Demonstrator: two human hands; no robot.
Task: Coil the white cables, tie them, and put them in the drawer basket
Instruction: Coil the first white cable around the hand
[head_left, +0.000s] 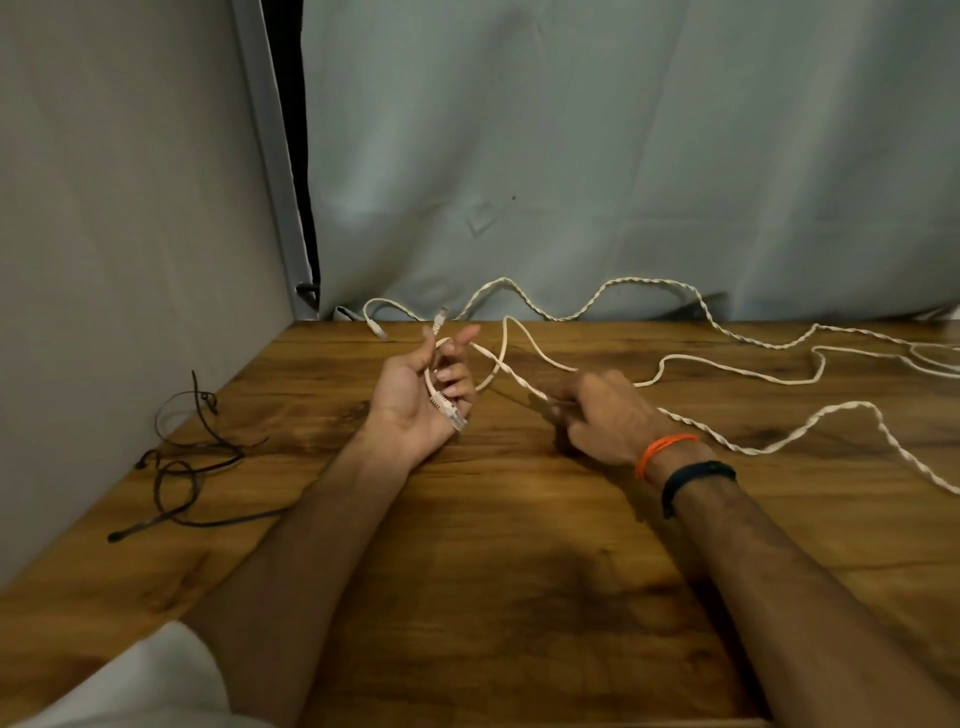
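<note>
White cables (737, 364) snake in loose loops over the wooden table (493, 571), from its middle to the right edge; some stretches are twisted together. My left hand (415, 400) is palm up at the table's centre, fingers curled round a short loop of white cable with a clear plug (451, 413) at the palm's heel and another plug (439, 318) above the fingertips. My right hand (597, 415), just to the right, pinches a twisted stretch of cable low over the table. No drawer basket is in view.
Thin dark wires (182, 457) lie tangled near the table's left edge. A grey panel (130, 234) stands along the left side and a pale cloth (623, 156) hangs behind. Another plug end (378, 330) lies at the back edge.
</note>
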